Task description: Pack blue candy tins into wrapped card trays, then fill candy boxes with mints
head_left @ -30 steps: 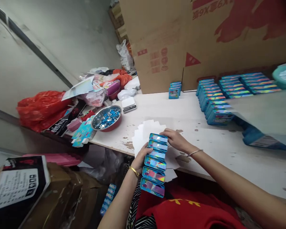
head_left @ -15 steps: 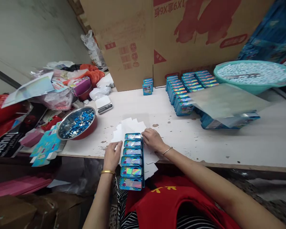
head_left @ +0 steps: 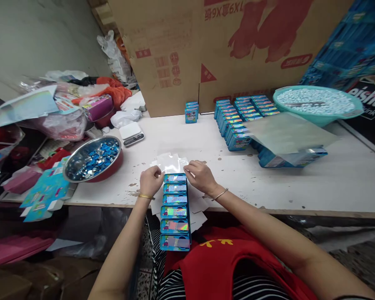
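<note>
A row of several blue tins (head_left: pixel 175 212) with shiny holographic strips lies in front of me, running from the tabletop towards my lap. At its far end, a clear glossy film (head_left: pixel 172 163) catches the light between my two hands. My left hand (head_left: pixel 151 181) is closed, thumb and fingers pinching at the film's left side. My right hand (head_left: pixel 201 177) pinches at its right side, just beyond the top tin. Beneath the tins, white paper sheets (head_left: pixel 200 220) are fanned out. The film's exact edges are hard to make out.
A metal bowl (head_left: pixel 120 160) of small blue-and-silver pieces sits left, near a white scale (head_left: pixel 131 133). Standing blue tins (head_left: pixel 237 141) fill rows at the back right, beside a teal basin (head_left: pixel 318 118) of pale pellets. Large cardboard (head_left: pixel 165 37) backs the table.
Both hands have moved to the far end of the tin row, and the left has closed from a looser pose. A glossy reflection now shows between them. The view has shifted slightly.
</note>
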### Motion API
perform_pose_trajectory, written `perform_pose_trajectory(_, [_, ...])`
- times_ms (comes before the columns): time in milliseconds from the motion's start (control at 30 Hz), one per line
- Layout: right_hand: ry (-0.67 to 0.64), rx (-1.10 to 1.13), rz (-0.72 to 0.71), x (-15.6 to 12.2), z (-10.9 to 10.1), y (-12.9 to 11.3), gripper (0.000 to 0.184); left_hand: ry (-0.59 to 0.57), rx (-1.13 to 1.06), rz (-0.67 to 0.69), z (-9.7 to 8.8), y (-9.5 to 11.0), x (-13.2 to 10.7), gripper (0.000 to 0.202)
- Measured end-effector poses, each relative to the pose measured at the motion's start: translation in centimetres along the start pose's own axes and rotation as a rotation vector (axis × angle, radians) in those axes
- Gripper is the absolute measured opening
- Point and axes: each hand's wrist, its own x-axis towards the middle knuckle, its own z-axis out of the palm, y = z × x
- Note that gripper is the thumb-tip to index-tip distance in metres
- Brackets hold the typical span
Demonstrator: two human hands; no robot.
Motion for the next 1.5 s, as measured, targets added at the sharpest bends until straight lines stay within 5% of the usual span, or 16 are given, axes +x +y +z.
perform_pose_trajectory(133, [0.013,0.056,0.026,0.0,-0.6,-0.7,0.019,-0.166,-0.275,-0.158,-0.2,-0.5,0.1,0.018])
perform_pose_trajectory(333, [-0.195,0.013,0.200,0.6,-2.0,-2.0,0.022,-0.095,0.267,0.022,-1.8,1.4,-0.6,0.022])
perform_pose_trajectory(500, [-0.196,-0.212,0.056,-0.5,-2.3,-3.7,0.023,-0.209,0.243,0.016,-2.6,1.4,-1.5,0.022])
perform_pose_trajectory(633, [-0.139,-0.257,0.011,-2.7,-1.4,-3.7,0.023,-0.068,0.290,0.164,-1.6,0.6,-3.4,0.027])
perform_pose_trajectory(800, [-0.145,-0.253,0.283,-4.3,0.6,-2.5,0.018,0.008,0.236,0.120,0.4,-0.4,-4.7,0.026])
perform_pose_trajectory(1000, [-0.347,-0.300,0.475,-4.1,1.6,-2.0,0.027,-0.182,0.235,-0.118,1.5,-0.7,-4.0,0.022])
perform_pose_trajectory(1200, [-0.449,-0.254,0.351,-4.6,1.7,-2.6,0.024,-0.290,0.281,-0.060,1.6,-1.3,-4.8,0.025])
perform_pose_trajectory(1500, [-0.509,-0.113,0.054,-9.7,0.2,-4.1,0.018,-0.394,0.133,0.125,-0.7,-1.6,-10.5,0.022])
